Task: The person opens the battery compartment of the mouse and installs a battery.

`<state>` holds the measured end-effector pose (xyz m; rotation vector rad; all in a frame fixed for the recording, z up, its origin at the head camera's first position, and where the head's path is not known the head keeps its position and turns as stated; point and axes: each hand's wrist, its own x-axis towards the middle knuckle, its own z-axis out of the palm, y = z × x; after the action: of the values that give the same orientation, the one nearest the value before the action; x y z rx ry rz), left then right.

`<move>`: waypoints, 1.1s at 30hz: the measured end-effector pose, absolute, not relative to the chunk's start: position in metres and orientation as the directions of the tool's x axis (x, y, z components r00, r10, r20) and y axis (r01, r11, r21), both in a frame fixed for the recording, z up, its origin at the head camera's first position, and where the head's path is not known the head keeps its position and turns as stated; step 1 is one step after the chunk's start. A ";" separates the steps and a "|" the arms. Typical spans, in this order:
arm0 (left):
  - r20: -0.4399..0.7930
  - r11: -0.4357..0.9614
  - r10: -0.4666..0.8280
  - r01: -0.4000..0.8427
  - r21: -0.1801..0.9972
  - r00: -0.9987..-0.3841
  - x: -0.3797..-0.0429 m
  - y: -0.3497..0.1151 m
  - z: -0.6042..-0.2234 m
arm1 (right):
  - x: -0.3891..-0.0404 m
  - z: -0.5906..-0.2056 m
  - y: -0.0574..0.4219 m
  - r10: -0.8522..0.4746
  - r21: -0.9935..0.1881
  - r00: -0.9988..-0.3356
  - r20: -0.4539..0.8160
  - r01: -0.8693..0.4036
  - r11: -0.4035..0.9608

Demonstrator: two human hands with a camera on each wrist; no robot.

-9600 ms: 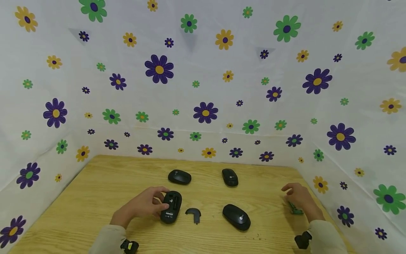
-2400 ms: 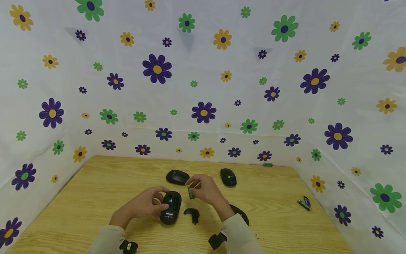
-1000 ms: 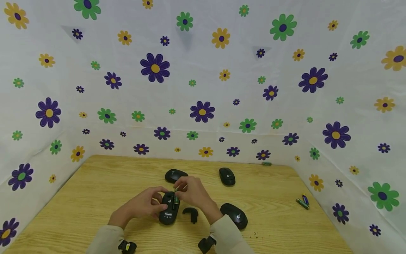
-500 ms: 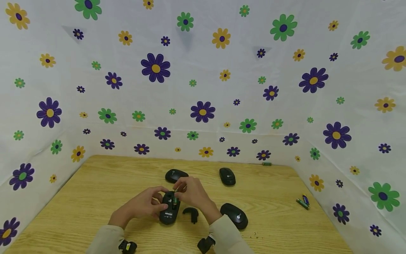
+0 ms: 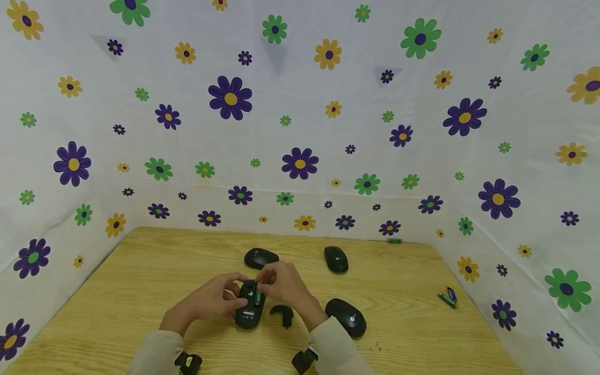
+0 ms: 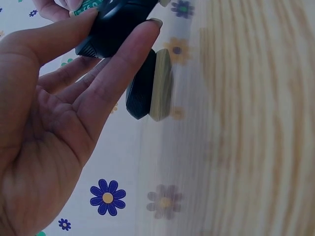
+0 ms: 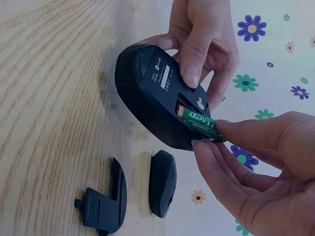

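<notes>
A black computer mouse [image 5: 248, 312] is held underside up by my left hand [image 5: 213, 298], its thumb on the label side and fingers along the far edge. With thumb and fingertips my right hand [image 5: 285, 284] pinches the end of a green battery [image 7: 198, 121]. One end of that battery sits in the mouse's open battery slot, and the other end tilts up under the fingers. Just right of the mouse, the black battery cover [image 5: 283, 314] lies on the table. In the left wrist view the mouse [image 6: 118, 29] is seen from its side, tilted above the wood.
Other black mice lie around: one behind [image 5: 260, 258], one at the back right [image 5: 336, 259], and one right of the cover [image 5: 346, 317]. A green battery [image 5: 447, 300] and a blue battery [image 5: 452, 294] lie at the right edge. Another green battery [image 5: 395, 240] is by the back curtain.
My right hand came from the batteries at the right with a green one and brought it to the mouse's slot. In the last second the battery has tipped slightly within the slot. The left hand keeps its hold.
</notes>
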<state>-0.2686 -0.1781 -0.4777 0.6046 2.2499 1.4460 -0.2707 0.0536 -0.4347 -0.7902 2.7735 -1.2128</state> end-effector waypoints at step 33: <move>-0.118 0.399 0.516 0.116 0.910 -0.848 -0.266 -0.177 -0.475 | -0.267 -0.433 0.055 -0.441 -0.692 -0.887 0.137 -0.404 0.599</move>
<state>-0.2664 -0.1774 -0.4747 0.5448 2.2795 1.4365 -0.2670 0.0551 -0.4332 -0.7314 2.7659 -1.1778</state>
